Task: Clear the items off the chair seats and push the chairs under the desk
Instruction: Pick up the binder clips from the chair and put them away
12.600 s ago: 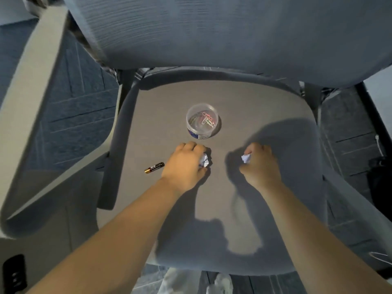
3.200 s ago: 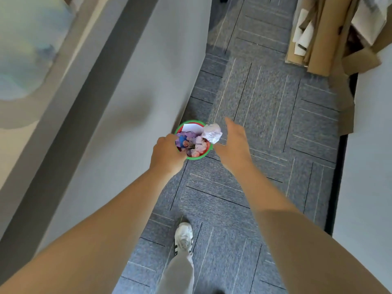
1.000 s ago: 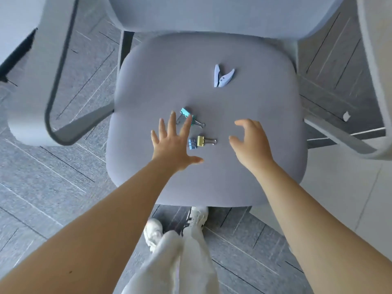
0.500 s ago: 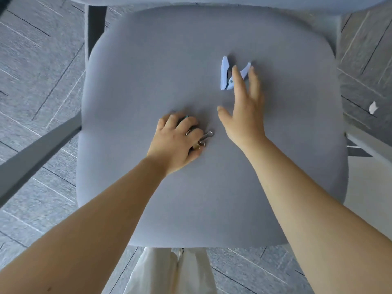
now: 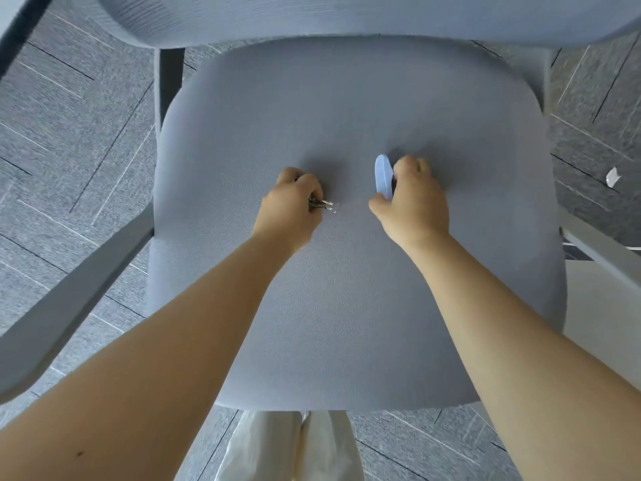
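A grey office chair seat [image 5: 347, 109] fills the middle of the view, directly below me. My left hand [image 5: 291, 208] is closed over the binder clips [image 5: 324, 203]; only their silver wire handles stick out of the fist. My right hand [image 5: 412, 199] is closed around a light blue plastic clip [image 5: 383, 177], whose rounded end stands up beside my fingers. Both fists are just above the middle of the seat. No other loose item shows on the cushion.
The chair's backrest [image 5: 312, 15] spans the top edge. Grey armrests run at the left [image 5: 69, 289] and right [image 5: 603, 255]. Grey carpet tiles surround the chair, with a small white paper scrap [image 5: 612, 176] on the floor at the right. My white trousers [image 5: 288, 446] show below the seat.
Half a second ago my right hand lay open beside the blue clip; now it is closed on it. My left hand has gathered the binder clips and drawn them up.
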